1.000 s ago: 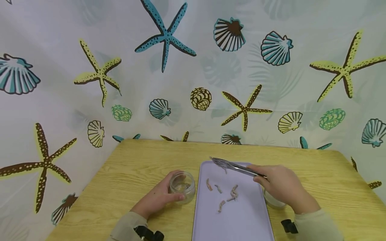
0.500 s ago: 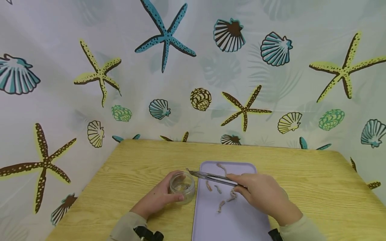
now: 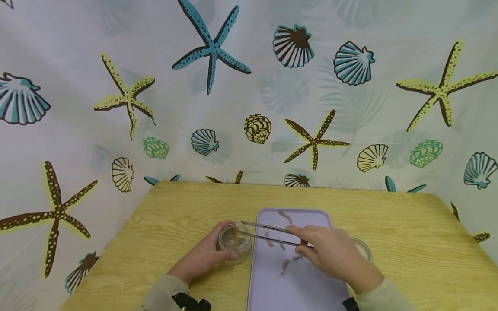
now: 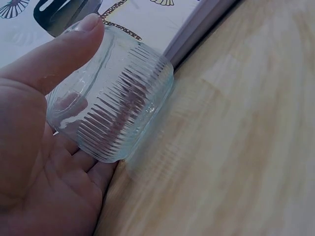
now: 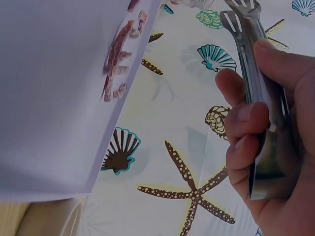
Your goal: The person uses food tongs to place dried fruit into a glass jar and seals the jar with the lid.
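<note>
In the head view my left hand point(image 3: 206, 255) grips a clear glass jar point(image 3: 244, 255) from its left side, thumb in front. The left wrist view shows the jar's ribbed glass point(image 4: 123, 98); its contents are hard to make out. My right hand point(image 3: 330, 252) holds metal tongs point(image 3: 272, 239), their two arms spread apart with the tips at the jar's mouth. Nothing is plainly seen between the tips. In the right wrist view, fingers and thumb wrap the tongs point(image 5: 263, 88). Several small brown wrinkled strips point(image 3: 285, 266) lie on the lilac tray point(image 3: 299, 287).
The tray stands just right of the jar on a wooden table point(image 3: 186, 207). A round clear glass rim point(image 3: 363, 247) shows behind my right hand. A curtain point(image 3: 233, 99) printed with starfish and shells hangs beyond the table's far edge.
My right hand has brought the tongs left from the tray's far end to the jar, and their arms have parted. The small piece at their tips is gone from there. My left hand stays put.
</note>
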Motion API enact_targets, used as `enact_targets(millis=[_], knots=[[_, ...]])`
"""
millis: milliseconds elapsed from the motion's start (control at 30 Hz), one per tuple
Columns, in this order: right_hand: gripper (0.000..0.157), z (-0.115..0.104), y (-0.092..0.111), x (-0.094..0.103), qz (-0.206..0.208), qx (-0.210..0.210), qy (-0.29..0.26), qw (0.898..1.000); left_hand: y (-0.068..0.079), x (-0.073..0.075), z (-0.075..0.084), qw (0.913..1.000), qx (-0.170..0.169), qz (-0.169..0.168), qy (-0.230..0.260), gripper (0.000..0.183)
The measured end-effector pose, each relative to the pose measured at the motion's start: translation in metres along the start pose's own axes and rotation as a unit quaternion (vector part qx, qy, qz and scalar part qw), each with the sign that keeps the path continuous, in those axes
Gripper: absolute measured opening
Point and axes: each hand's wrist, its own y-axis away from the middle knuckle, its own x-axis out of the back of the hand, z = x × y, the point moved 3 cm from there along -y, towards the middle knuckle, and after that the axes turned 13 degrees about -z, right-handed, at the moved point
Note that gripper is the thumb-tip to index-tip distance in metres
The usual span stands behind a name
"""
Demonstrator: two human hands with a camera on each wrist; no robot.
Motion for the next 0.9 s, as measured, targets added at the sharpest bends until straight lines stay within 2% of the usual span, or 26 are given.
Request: enact_targets(millis=[400,667,900], knots=[[0.048,0.024,0.002,-0.001,-0.032,-0.082,-0.007,0.996,-0.001,-0.001,0.001,1.0000,0.000,0.005,-0.008,0.083],[0.046,0.045,0.004,-0.002,-0.058,-0.139,-0.036,0.988,0.000,-0.001,0.001,0.9998,0.010,0.010,-0.011,0.083],[0.047,0.059,0.008,-0.004,-0.098,-0.181,-0.049,0.977,0.000,-0.001,0.001,0.9998,0.011,0.012,-0.014,0.082]])
